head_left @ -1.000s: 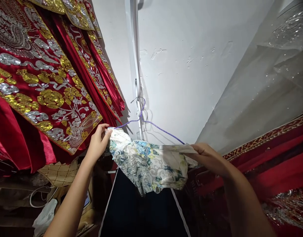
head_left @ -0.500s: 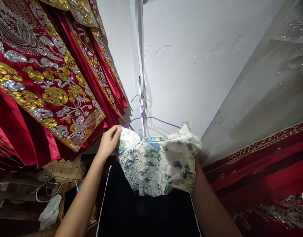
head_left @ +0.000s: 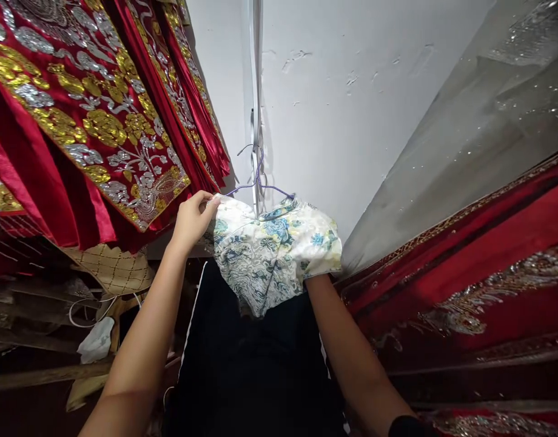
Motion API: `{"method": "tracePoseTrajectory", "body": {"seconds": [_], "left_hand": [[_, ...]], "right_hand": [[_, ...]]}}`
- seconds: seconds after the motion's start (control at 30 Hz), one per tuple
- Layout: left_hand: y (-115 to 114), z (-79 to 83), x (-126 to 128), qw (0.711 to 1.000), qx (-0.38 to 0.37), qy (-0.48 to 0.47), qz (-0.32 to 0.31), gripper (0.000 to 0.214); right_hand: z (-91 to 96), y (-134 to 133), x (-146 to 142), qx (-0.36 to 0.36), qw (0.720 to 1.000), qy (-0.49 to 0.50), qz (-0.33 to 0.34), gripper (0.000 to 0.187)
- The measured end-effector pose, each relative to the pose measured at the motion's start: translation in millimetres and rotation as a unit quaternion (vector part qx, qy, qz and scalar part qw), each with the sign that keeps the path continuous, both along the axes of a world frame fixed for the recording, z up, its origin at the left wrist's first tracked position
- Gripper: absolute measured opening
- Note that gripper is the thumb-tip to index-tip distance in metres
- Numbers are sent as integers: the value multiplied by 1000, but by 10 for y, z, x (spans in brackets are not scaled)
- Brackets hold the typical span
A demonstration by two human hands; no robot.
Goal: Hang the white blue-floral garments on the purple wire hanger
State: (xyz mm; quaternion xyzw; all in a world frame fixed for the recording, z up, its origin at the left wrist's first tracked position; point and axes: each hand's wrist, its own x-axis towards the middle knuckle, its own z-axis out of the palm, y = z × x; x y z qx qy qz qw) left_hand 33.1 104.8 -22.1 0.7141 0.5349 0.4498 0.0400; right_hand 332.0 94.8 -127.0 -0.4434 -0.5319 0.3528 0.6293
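Observation:
A short floral blouse, white with blue, green and yellow flowers, spreads on a purple wire hanger. The hanger sits against a narrow white metal pole. At the blouse's left shoulder edge, my left hand pinches the cloth between thumb and fingers. My right forearm goes up under the right sleeve, and the blouse hides my right hand and its fingers. Black cloth with white edges lies below the blouse.
Red satin garments with gold and silver sequins hang at the left. A sheer grey sparkling fabric and red beaded cloth are on the right. Behind stands a white wall. A white crumpled piece lies lower left.
The blouse's right side has come inward over the hanger's right arm, and my right hand has slipped from view beneath it. My left hand keeps its pinch. The view has shifted.

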Motion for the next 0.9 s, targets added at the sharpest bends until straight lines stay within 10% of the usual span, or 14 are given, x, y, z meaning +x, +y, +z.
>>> {"method": "tracePoseTrajectory", "body": {"seconds": [0.17,0.5,0.9], "left_hand": [[-101,-38,-272,1000,-5,-14,23,30],[-66,0,-148,999,26,-45,13,36],[-51,63,143,998,44,-43,-11,32]], "right_hand": [[191,63,231,30,994,101,-12,81],[975,153,430,80,985,148,-24,49],[1043,329,550,123,967,205,-83,51]]}}
